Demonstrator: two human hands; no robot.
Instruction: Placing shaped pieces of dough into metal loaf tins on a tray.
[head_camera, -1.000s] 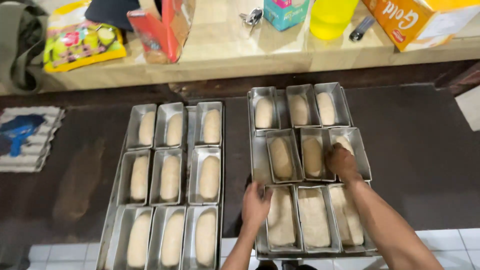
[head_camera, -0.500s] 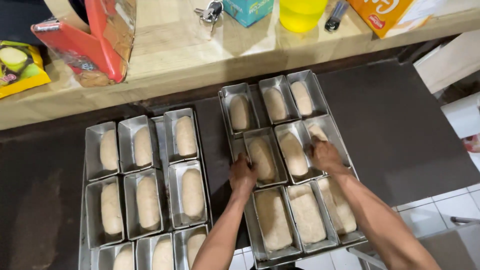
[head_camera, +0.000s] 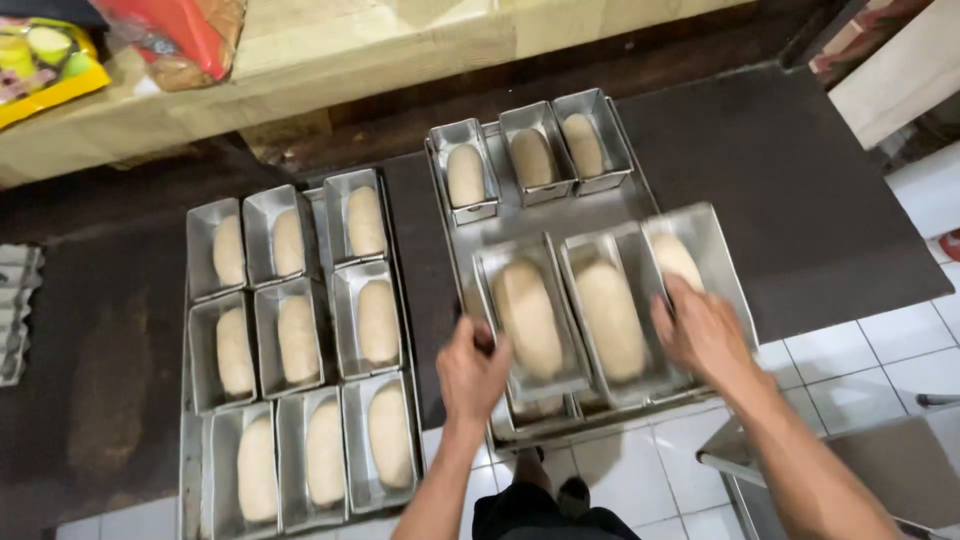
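Note:
My left hand (head_camera: 472, 375) grips the left end of a joined set of three metal loaf pans (head_camera: 600, 310), and my right hand (head_camera: 700, 335) grips its right end. Each pan holds a pale dough loaf. The set is raised above the right baking tray (head_camera: 590, 212) and looks blurred. Under it, the front row of pans (head_camera: 540, 406) is mostly hidden. Another set of three pans with dough (head_camera: 528, 152) sits at the back of that tray.
A left tray (head_camera: 190, 470) carries three rows of three dough-filled pans (head_camera: 298, 335) on the dark counter (head_camera: 820, 200). A wooden shelf (head_camera: 330, 50) behind holds a red package (head_camera: 175, 30) and a yellow packet (head_camera: 40, 60). White tiled floor and a grey metal surface (head_camera: 880, 470) lie at lower right.
Both hands have taken hold of the middle set of three pans and lifted it off the right tray toward me. The view has shifted left and closer.

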